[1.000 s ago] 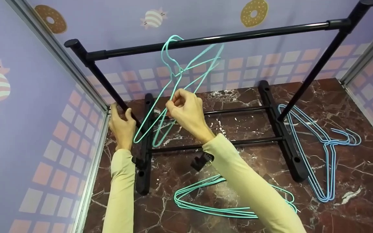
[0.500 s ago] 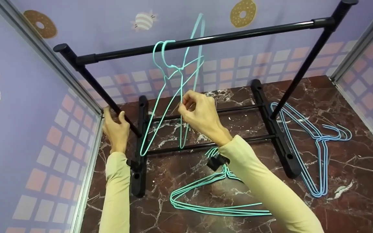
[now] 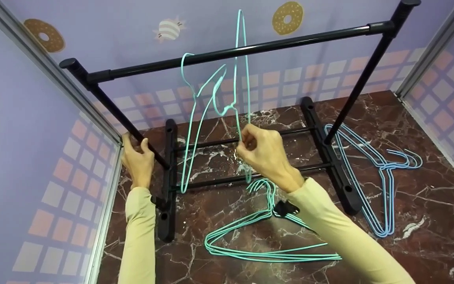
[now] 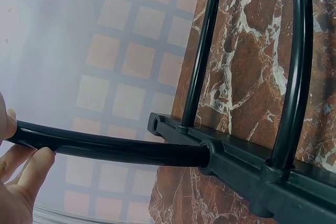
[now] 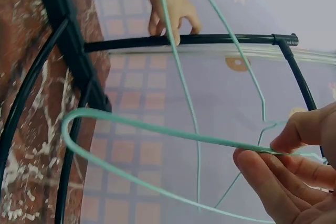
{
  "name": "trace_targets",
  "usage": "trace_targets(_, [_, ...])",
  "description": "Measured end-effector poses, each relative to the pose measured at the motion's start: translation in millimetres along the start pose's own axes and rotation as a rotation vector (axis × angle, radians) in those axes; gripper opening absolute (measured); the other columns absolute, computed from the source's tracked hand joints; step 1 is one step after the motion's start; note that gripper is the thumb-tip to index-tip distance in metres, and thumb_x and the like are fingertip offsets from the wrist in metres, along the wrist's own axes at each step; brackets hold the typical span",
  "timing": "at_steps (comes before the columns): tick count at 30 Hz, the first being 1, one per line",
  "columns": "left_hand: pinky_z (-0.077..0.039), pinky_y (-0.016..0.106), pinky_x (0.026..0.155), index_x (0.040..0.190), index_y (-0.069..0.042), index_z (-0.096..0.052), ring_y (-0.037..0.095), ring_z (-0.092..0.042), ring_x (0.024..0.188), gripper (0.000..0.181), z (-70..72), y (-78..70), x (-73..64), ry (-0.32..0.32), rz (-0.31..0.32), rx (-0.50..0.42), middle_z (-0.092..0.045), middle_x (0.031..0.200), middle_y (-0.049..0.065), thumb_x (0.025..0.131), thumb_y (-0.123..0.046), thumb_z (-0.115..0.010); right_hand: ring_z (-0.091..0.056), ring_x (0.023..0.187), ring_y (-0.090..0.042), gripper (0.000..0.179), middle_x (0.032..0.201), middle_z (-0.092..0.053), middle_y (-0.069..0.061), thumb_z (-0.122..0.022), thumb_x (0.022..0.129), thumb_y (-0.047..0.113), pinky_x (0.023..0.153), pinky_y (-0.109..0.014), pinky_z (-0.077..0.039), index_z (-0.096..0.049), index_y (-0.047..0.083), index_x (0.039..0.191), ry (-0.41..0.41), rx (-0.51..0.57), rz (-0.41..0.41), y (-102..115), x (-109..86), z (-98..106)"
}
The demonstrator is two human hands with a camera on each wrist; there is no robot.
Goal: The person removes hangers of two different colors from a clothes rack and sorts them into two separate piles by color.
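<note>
A black clothes rack stands over the floor, its top rail (image 3: 290, 43) running across the head view. My left hand (image 3: 138, 163) grips its left post (image 3: 110, 103) low down, thumb on one side and fingers on the other; the left wrist view shows fingers (image 4: 37, 169) against the tube. Between thumb and fingertips my right hand (image 3: 266, 152) pinches a thin mint-green clothes hanger (image 3: 231, 106) by its wire. Its hook sits below the rail, off it and facing left. Another green hanger (image 5: 181, 77) hangs from the rail near the left end.
Several green hangers (image 3: 270, 203) lie stacked on the marble floor (image 3: 195, 252) in front of the rack. Blue hangers (image 3: 382, 167) lie by the right foot (image 3: 349, 193). Patterned walls (image 3: 22, 98) stand close at the left, back and right.
The pinched hanger's hook has come off the rail, and my right hand has moved right and down with it. My left hand has kept its place on the post.
</note>
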State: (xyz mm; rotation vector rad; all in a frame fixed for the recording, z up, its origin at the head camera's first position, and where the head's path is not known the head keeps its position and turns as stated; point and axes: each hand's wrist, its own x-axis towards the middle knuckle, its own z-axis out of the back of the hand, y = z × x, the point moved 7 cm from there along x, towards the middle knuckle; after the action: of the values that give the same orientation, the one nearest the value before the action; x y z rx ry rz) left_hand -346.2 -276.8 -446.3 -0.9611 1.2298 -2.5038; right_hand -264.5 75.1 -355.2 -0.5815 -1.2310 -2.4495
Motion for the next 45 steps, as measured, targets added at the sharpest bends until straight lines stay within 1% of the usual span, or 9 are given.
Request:
trace_targets(2, [-0.042, 0.055, 0.097, 0.133, -0.008, -0.058, 0.046, -0.061, 0.106, 0.039, 0.0, -0.1, 0.2, -0.001, 0.003, -0.002, -0.069, 0.115, 0.020, 0.096, -0.018, -0.066, -0.067, 0.059, -0.020, 0.005, 0.073, -0.073, -0.011, -0.066, 0.080, -0.002, 0.055, -0.027, -0.056, -0.066, 0.003, 0.079, 0.010, -0.025, -0.003, -6, -5.4, 5])
trace_targets(7, [-0.041, 0.055, 0.102, 0.135, -0.008, -0.056, 0.046, -0.060, 0.116, 0.041, -0.9, -0.6, 0.5, 0.005, 0.012, -0.005, -0.067, 0.123, 0.019, 0.096, -0.017, -0.066, -0.065, 0.057, -0.018, 0.006, 0.071, -0.072, -0.009, -0.066, 0.078, -0.002, 0.055, -0.029, -0.055, -0.067, 0.004, 0.079, 0.007, -0.089, 0.001, -20, -20.6, 17])
trace_targets(14, [-0.045, 0.055, 0.092, 0.131, -0.008, -0.057, 0.045, -0.064, 0.103, 0.039, 0.1, 1.1, -0.7, -0.015, 0.008, -0.002, -0.070, 0.108, 0.021, 0.095, -0.017, -0.067, -0.064, 0.059, -0.018, 0.007, 0.073, -0.071, -0.010, -0.065, 0.081, -0.005, 0.053, -0.028, -0.054, -0.065, 0.002, 0.081, 0.012, -0.171, -0.004, -43, -43.5, 35])
trace_targets(20, [-0.045, 0.056, 0.092, 0.133, -0.010, -0.057, 0.047, -0.063, 0.103, 0.040, -0.4, 2.3, -1.0, -0.012, 0.024, 0.014, -0.070, 0.114, 0.020, 0.096, -0.019, -0.067, -0.062, 0.058, -0.019, 0.007, 0.072, -0.069, -0.010, -0.065, 0.081, -0.005, 0.054, -0.033, -0.054, -0.065, 0.001, 0.081, -0.026, -0.282, 0.045, -62, -55.8, 56])
trace_targets(25, [-0.045, 0.056, 0.092, 0.135, -0.007, -0.056, 0.048, -0.064, 0.102, 0.042, 0.3, 1.0, -1.3, -0.018, 0.007, 0.003, -0.070, 0.114, 0.023, 0.095, -0.018, -0.067, -0.061, 0.058, -0.023, 0.008, 0.070, -0.067, -0.010, -0.065, 0.081, -0.005, 0.055, -0.040, -0.053, -0.064, 0.002, 0.081, -0.053, -0.354, 0.063, -78, -66.6, 69])
trace_targets(31, [-0.046, 0.054, 0.090, 0.133, -0.006, -0.056, 0.047, -0.065, 0.097, 0.040, 0.0, -0.3, -2.3, -0.022, -0.008, -0.015, -0.071, 0.111, 0.025, 0.096, -0.016, -0.066, -0.057, 0.055, -0.026, 0.011, 0.068, -0.064, -0.012, -0.065, 0.077, -0.009, 0.053, -0.045, -0.051, -0.063, 0.002, 0.081, -0.054, -0.396, 0.060, -95, -80.3, 79])
trace_targets(36, [-0.046, 0.054, 0.092, 0.134, -0.004, -0.055, 0.048, -0.064, 0.102, 0.040, 0.7, 0.9, -2.5, -0.027, -0.010, -0.013, -0.070, 0.114, 0.027, 0.097, -0.017, -0.065, -0.053, 0.052, -0.028, 0.015, 0.066, -0.059, -0.011, -0.064, 0.073, -0.010, 0.049, -0.048, -0.048, -0.062, 0.002, 0.080, -0.059, -0.457, 0.076, -103, -88.4, 87])
trace_targets(42, [-0.045, 0.056, 0.093, 0.134, -0.003, -0.054, 0.049, -0.063, 0.102, 0.042, 0.3, 0.3, -2.7, -0.026, -0.006, -0.009, -0.069, 0.116, 0.028, 0.097, -0.018, -0.065, -0.051, 0.050, -0.029, 0.016, 0.064, -0.054, -0.007, -0.065, 0.074, -0.009, 0.048, -0.050, -0.046, -0.060, 0.006, 0.078, -0.052, -0.499, 0.074, -113, -97.8, 93])
trace_targets(45, [-0.045, 0.056, 0.096, 0.134, -0.002, -0.054, 0.049, -0.063, 0.108, 0.042, -1.0, -0.3, -2.4, -0.023, -0.013, -0.009, -0.069, 0.118, 0.028, 0.097, -0.018, -0.066, -0.049, 0.050, -0.027, 0.017, 0.064, -0.053, -0.006, -0.066, 0.073, -0.009, 0.047, -0.050, -0.045, -0.060, 0.007, 0.076, -0.054, -0.508, 0.080, -117, -103.3, 95])
